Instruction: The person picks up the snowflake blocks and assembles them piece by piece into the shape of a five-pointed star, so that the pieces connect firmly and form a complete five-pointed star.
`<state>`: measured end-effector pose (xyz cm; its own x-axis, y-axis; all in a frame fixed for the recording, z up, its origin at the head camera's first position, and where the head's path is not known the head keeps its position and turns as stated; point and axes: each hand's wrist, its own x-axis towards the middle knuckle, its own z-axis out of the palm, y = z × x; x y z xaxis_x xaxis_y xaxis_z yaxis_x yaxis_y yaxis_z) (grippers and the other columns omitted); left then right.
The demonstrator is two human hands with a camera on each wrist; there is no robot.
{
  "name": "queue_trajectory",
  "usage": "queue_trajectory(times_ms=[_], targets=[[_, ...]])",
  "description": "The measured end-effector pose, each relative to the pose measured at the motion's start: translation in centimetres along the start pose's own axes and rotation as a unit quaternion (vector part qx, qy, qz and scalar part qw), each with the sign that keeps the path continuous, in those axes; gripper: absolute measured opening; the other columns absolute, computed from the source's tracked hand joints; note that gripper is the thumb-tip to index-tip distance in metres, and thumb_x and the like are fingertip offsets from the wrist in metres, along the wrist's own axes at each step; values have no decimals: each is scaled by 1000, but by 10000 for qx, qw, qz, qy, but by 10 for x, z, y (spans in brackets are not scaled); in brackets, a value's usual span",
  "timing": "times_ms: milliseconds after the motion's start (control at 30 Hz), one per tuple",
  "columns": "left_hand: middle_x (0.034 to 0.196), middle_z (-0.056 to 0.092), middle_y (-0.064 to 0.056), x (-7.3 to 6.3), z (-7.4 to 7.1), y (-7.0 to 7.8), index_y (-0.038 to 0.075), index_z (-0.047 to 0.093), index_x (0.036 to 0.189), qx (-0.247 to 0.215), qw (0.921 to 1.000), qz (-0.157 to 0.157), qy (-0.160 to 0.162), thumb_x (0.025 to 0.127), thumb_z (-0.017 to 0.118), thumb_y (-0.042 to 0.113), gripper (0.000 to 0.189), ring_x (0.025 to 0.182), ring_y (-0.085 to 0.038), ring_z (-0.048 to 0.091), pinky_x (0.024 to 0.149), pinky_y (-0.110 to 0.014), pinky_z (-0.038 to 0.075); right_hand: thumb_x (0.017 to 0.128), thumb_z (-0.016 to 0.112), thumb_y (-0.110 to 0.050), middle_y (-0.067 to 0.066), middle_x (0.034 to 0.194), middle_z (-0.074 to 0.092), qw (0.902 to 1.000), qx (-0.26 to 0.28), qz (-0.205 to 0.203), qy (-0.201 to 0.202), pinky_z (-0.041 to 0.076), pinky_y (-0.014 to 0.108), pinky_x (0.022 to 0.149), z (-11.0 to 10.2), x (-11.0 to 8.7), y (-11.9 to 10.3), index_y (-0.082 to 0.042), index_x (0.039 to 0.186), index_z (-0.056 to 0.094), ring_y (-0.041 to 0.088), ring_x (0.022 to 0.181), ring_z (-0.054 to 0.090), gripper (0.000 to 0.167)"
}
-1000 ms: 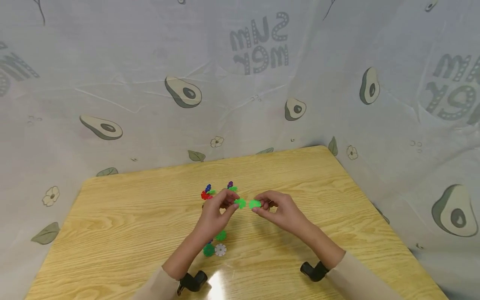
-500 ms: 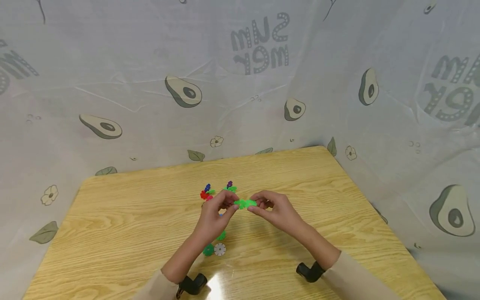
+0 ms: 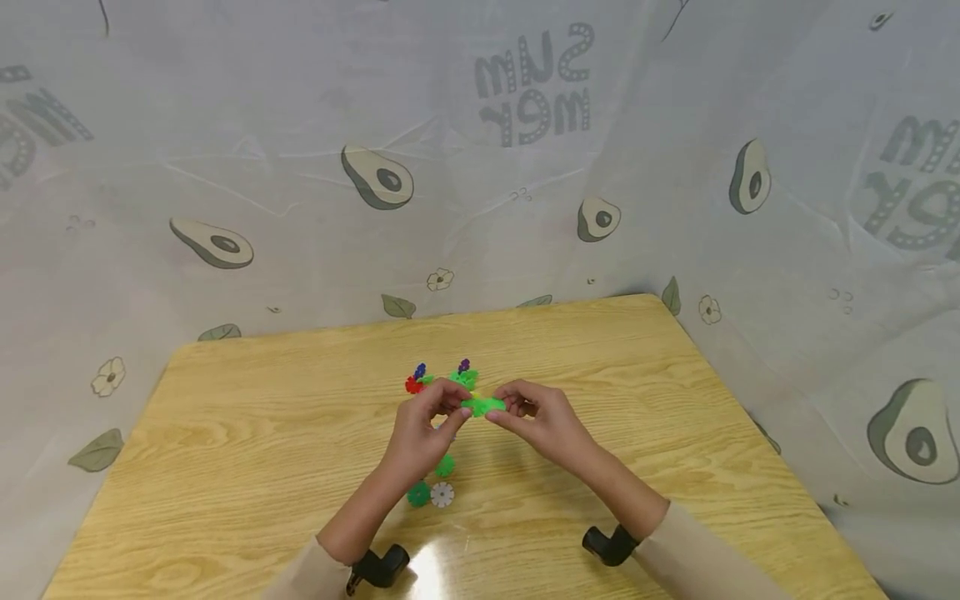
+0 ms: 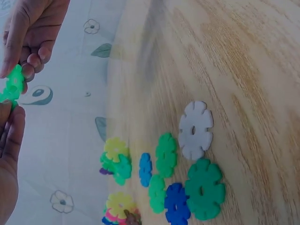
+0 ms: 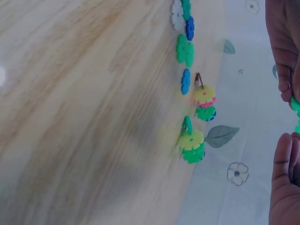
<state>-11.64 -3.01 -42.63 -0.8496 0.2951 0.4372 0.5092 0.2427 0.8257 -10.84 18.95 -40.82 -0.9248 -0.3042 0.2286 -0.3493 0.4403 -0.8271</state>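
Note:
Over the middle of the table, my left hand [image 3: 420,429] pinches a bright green snowflake disc [image 3: 471,407] between thumb and fingers. Facing it, my right hand [image 3: 551,425] pinches a second green disc [image 3: 495,405]. Their edges meet in the head view, and the left wrist view shows the two green pieces [image 4: 15,77] touching at an angle. Whether the slots are fully joined cannot be told. Only a sliver of green disc [image 5: 295,104] shows between the hands in the right wrist view.
Loose discs lie on the wooden table [image 3: 262,433]: white [image 3: 442,494], dark green [image 3: 418,494], bright green [image 3: 445,465], blue [image 4: 177,204]. Behind the hands stand joined clusters, one with yellow and green [image 5: 191,139], another with yellow and pink [image 5: 204,96]. A printed curtain [image 3: 300,167] borders the table.
The two green discs were apart one second ago and now meet edge to edge. My right hand has moved left toward my left hand. The view has shifted slightly.

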Motion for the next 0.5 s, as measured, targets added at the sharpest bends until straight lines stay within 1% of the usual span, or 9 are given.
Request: queue_trajectory(times_ms=[133,200,300,433,500], targets=[[98,75,-7,0,-6,-1,7,69,110,64,10000,39,4,96,73,1,16,88,-19,72,80,-25,61,97,77,-19,4,92,70,10000,-35,-55,-64,58,23,77,3,5,-6,-4,115,73,5,83,61,24],[99,76,-7,0,-10,-1,7,69,111,89,10000,10,10,95,74,2,17,87,-19,72,80,-25,61,96,77,-19,4,91,70,9999,-40,-48,-79,58,22,77,5,9,-8,-4,115,73,5,83,61,24],[98,76,-8,0,-17,-2,7,69,115,156,9999,-13,16,96,74,3,20,85,-20,73,79,-25,61,96,77,-20,3,91,70,9999,-75,-40,-81,57,22,75,10,14,-11,-5,115,72,6,82,60,24],[96,77,-8,-1,-27,-7,7,71,119,373,9993,-3,-15,98,72,5,21,82,-21,73,75,-27,61,97,77,-23,2,91,69,9997,-155,-54,-201,57,23,77,17,22,-13,-5,116,72,9,82,61,27],[95,77,-8,-2,-32,-11,7,72,118,501,9987,-41,53,99,71,6,19,82,-21,73,74,-26,61,98,76,-25,2,93,69,9994,-169,-55,-283,58,24,80,19,25,-11,-5,117,71,10,84,61,28]])
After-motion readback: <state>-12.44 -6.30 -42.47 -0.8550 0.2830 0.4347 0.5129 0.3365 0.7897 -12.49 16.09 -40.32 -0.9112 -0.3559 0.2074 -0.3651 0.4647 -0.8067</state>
